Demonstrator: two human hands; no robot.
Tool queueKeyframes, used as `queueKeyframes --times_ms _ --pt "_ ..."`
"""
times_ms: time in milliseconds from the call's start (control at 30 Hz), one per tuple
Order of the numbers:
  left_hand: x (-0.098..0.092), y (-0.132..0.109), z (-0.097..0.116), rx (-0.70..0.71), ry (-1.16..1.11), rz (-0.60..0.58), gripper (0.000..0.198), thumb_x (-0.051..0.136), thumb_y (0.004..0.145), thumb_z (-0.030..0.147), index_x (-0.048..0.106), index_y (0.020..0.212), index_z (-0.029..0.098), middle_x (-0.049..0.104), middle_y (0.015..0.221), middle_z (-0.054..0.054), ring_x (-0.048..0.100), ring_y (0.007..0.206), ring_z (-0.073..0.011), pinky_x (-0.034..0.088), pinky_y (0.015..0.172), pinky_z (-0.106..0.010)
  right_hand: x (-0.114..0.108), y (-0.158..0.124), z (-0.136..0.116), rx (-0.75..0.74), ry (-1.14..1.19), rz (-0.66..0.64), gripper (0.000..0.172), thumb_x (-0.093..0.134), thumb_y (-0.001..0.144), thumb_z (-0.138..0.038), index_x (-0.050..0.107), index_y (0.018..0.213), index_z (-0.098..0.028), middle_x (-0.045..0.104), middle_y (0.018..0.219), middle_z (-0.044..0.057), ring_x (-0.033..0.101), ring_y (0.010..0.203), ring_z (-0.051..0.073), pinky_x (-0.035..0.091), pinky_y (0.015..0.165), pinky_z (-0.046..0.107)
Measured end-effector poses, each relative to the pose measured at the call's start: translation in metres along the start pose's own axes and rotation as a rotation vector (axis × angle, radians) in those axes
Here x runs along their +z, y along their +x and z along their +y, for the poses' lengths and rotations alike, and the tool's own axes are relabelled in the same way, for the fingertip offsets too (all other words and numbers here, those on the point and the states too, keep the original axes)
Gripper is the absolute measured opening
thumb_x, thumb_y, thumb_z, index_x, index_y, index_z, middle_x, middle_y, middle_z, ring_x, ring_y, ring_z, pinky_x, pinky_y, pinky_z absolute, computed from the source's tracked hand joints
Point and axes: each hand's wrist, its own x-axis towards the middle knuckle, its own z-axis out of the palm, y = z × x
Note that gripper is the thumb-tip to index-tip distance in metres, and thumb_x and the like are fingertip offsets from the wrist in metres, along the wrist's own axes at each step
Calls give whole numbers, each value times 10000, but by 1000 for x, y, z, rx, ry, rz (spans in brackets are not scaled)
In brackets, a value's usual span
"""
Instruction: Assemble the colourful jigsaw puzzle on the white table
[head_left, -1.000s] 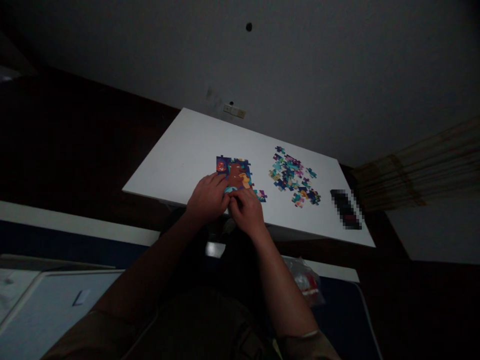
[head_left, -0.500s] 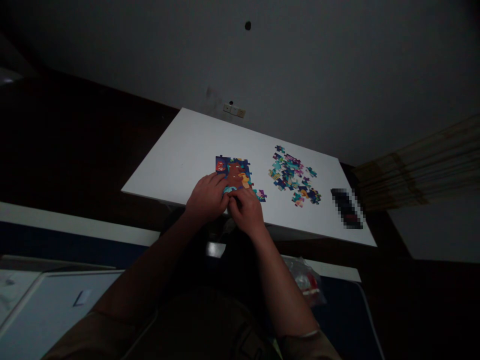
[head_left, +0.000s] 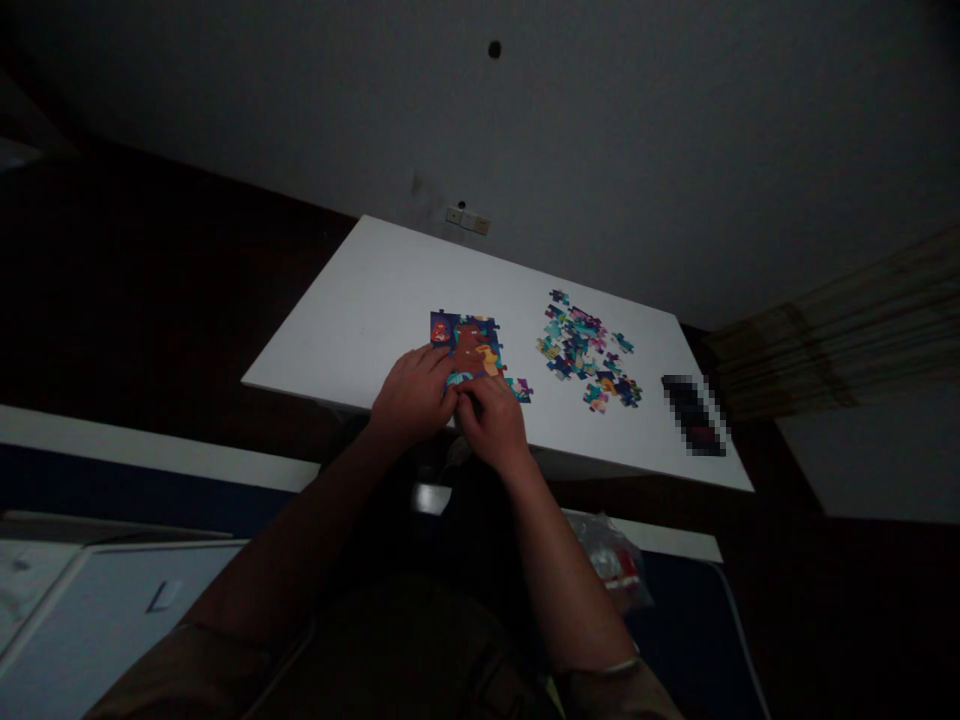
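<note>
A partly joined puzzle (head_left: 471, 345) with a brown figure on dark blue lies near the front edge of the white table (head_left: 405, 275). Across its lower left corner rests my left hand (head_left: 416, 393), fingers extended over the pieces. My right hand (head_left: 493, 418) is at the puzzle's lower edge, its fingers bent and pressed together beside my left thumb. Whatever the right fingertips pinch, if anything, is too small and dark to name. Pink and teal pieces (head_left: 521, 389) stick out just right of my right hand. Farther right lies a loose heap of puzzle pieces (head_left: 577, 345).
A blurred dark object (head_left: 694, 415) lies at the table's right end. Below the table are a clear plastic bag (head_left: 619, 565) and a dark blue seat (head_left: 690, 620). A wall with a socket strip (head_left: 468, 220) stands behind the table; a curtain (head_left: 810, 340) hangs at right.
</note>
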Motion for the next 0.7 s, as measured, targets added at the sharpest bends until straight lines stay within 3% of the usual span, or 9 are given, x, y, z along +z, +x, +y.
queueKeyframes --times_ms 700 --pt "3 -1 0 -2 -10 6 397 701 1147 255 878 1502 242 850 1717 -173 763 1634 -404 612 1426 -647 -8 2 -10 64 -33 -80 240 679 1147 -150 884 1205 -260 922 1211 123 817 1213 342 638 1152 500"
